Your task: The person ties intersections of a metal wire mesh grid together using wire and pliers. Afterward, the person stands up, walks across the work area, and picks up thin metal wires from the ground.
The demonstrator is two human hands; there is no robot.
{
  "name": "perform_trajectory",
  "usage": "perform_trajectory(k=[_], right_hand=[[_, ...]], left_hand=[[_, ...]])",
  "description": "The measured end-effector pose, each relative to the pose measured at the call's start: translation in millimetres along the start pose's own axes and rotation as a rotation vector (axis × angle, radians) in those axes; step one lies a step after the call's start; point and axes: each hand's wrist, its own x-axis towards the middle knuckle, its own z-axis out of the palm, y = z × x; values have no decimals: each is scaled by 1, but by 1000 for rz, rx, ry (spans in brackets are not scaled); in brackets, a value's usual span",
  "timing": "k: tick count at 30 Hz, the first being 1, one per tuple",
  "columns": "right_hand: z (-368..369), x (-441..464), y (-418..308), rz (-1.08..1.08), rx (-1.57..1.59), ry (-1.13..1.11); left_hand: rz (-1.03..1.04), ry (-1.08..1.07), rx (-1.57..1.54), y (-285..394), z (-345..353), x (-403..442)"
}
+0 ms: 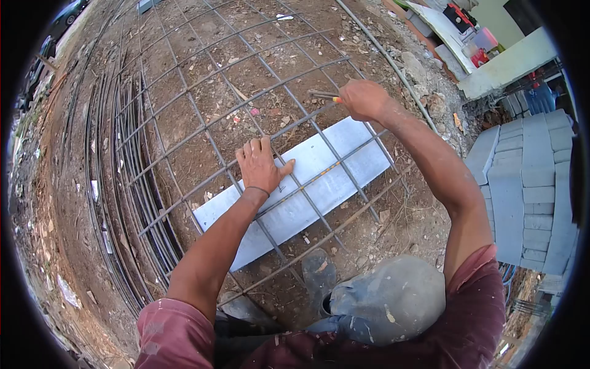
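A grid of crossed steel bars [265, 60] lies over the dirt, partly above a pale flat slab [289, 216]. My left hand [258, 166] rests on the grid over the slab's upper edge, fingers spread and thumb out to the right. Beyond the slab's upper right part, my right hand [364, 99] is closed around a tool [324, 95] with an orange and yellow handle part. The tool's jaws point left, close to a bar of the grid. A yellowish marked stretch shows on one bar above the slab.
Long loose steel bars [132, 178] lie at the left. Grey blocks [510, 184] are stacked at the right. A thin pipe [393, 64] runs along rubble at the upper right. Near the bottom are my knee [393, 298] and a boot [318, 270].
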Motion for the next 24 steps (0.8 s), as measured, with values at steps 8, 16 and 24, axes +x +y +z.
perform_trajectory(k=[8, 16, 24], right_hand=[[13, 15, 15, -150, -105, -361], [-12, 75, 1, -246, -385, -630], [-9, 200, -17, -45, -467, -720]], left_hand=[[-10, -26, -64, -1, -2, 0], [-36, -64, -95, -5, -4, 0], [-50, -81, -144, -6, -5, 3]])
